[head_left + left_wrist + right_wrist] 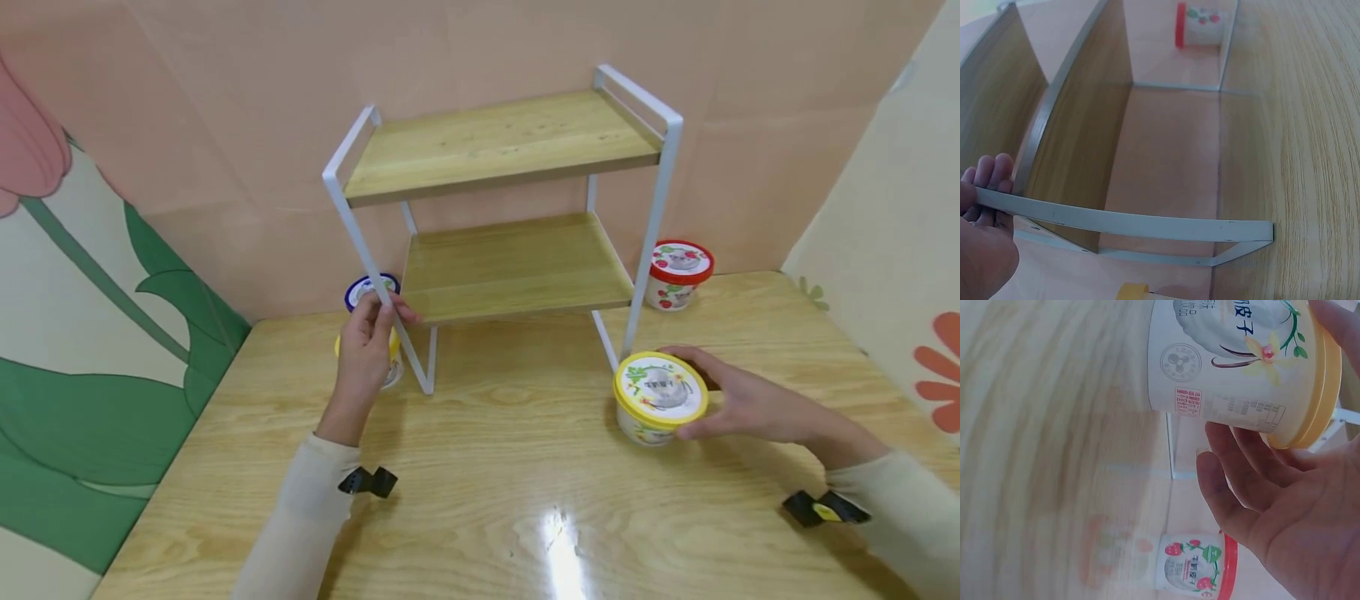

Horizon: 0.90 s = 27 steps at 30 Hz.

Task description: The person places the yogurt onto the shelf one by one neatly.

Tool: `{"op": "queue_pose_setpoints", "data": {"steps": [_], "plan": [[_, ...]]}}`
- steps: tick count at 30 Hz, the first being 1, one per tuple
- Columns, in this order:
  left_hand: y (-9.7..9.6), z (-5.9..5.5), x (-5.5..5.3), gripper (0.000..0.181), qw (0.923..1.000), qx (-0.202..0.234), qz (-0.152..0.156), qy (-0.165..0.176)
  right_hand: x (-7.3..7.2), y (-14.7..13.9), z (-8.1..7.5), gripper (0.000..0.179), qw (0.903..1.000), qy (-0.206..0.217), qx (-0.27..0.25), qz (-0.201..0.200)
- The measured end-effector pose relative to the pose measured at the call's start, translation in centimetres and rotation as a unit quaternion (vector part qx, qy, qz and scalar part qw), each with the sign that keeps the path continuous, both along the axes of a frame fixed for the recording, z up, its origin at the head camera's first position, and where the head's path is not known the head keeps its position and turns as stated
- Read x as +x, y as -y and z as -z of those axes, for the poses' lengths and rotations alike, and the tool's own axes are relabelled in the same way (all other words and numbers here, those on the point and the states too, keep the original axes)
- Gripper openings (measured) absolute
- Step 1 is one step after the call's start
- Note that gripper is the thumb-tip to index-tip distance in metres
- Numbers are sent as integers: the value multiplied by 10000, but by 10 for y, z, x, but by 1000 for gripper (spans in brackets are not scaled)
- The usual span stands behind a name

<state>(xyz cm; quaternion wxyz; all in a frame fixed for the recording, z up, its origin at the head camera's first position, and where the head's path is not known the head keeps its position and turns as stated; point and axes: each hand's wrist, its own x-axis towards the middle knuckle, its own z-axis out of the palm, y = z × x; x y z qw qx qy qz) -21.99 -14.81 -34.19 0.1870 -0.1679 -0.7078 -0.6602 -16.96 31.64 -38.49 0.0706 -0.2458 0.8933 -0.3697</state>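
Fingers of the left hand (362, 350) clamp a white post (360, 242) of the rack (517, 258) before us; those of the right hand (742, 404) grip a yellow-lidded tub (660, 392) beside its right front leg (649, 237), a red-lidded tub (678, 271) farther back on the desk (465, 475).

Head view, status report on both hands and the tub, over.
Left hand gripping rack post. Right hand holding yellow-lidded tub. Possible obstruction: rack leg just beyond tub.

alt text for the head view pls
A right hand holds a yellow-lidded tub beside a two-tier shelf; the left hand grips its left front leg. A red-lidded tub stands at right; two more tubs are partly hidden at left.
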Motion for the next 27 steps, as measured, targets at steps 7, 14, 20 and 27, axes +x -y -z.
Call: {"op": "queue_pose_setpoints", "data": {"steps": [7, 14, 20, 27], "plan": [[0, 2, 1, 24, 10000, 9, -24, -24, -2, 14, 6, 93, 9999, 47, -127, 28], [1, 2, 0, 23, 9999, 15, -52, -98, -2, 32, 6, 94, 9998, 155, -35, 74], [-1, 2, -1, 22, 9999, 117, 35, -116, 0, 39, 3, 97, 9998, 175, 53, 118], [-3, 2, -2, 20, 9998, 164, 28, -141, -2, 41, 5, 98, 9996, 254, 83, 119]]}}
